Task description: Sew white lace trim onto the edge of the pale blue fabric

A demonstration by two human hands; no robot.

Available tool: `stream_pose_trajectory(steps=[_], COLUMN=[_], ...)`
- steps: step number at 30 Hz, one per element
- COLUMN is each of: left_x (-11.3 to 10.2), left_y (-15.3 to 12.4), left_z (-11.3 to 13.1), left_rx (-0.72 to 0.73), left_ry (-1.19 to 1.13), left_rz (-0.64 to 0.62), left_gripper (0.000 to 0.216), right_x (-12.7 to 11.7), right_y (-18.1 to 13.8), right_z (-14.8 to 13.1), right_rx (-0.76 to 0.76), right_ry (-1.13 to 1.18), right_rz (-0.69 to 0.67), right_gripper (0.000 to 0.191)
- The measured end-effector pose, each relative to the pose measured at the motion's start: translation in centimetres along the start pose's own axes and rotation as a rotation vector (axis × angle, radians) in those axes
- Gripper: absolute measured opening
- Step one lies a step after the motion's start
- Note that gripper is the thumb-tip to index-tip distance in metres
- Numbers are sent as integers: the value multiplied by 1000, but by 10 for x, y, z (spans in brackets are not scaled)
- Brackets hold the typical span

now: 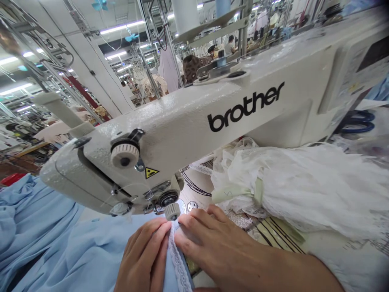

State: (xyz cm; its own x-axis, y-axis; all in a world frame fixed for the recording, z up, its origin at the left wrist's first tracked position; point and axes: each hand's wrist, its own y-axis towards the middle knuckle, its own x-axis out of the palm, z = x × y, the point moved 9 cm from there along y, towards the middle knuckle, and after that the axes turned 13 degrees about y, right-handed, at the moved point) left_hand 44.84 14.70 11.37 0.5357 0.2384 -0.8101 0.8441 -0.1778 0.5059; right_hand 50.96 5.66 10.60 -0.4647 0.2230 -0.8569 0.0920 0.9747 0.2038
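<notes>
A white lace trim (176, 259) runs along the edge of light blue fabric (91, 243), up to the needle area of a white Brother sewing machine (182, 134). My left hand (146, 251) lies on the blue fabric just left of the lace, fingers stretched out and side by side. On the other side, my right hand (209, 239) has its fingers bent, with thumb and forefinger closed at the lace edge. Both hands' fingertips sit right before the presser foot, which is mostly hidden behind a round knob (172, 211).
Bundled white lace (304, 182), tied with a pale green strip (258, 190), lies under the machine arm at right. Blue-handled scissors (357, 121) rest farther back. More blue fabric (27, 223) spreads at left. Other people work in the background.
</notes>
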Motion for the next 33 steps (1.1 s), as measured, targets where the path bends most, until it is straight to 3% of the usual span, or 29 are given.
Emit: stream_pose_trajectory(steps=[7, 10, 15, 22, 28, 33], left_x=[10, 14, 13, 7, 17, 0], left_y=[-6, -11, -10, -3, -8, -2], left_z=[-7, -10, -7, -1, -8, -8], left_rx=[-47, -43, -39, -11, -23, -13], left_ry=[-20, -31, -49, 36, 66, -17], left_rz=[-85, -117, -90, -5, -122, -20], left_gripper=[29, 33, 33, 29, 33, 27], right_x=[-3, -2, 1, -1, -3, -4], right_y=[0, 0, -1, 0, -2, 0], right_z=[1, 1, 0, 2, 6, 1], right_rx=[-27, -12, 19, 17, 15, -20], right_ry=[9, 42, 66, 80, 119, 47], right_rz=[49, 12, -71, -29, 27, 18], right_gripper=[49, 50, 50, 52, 55, 53])
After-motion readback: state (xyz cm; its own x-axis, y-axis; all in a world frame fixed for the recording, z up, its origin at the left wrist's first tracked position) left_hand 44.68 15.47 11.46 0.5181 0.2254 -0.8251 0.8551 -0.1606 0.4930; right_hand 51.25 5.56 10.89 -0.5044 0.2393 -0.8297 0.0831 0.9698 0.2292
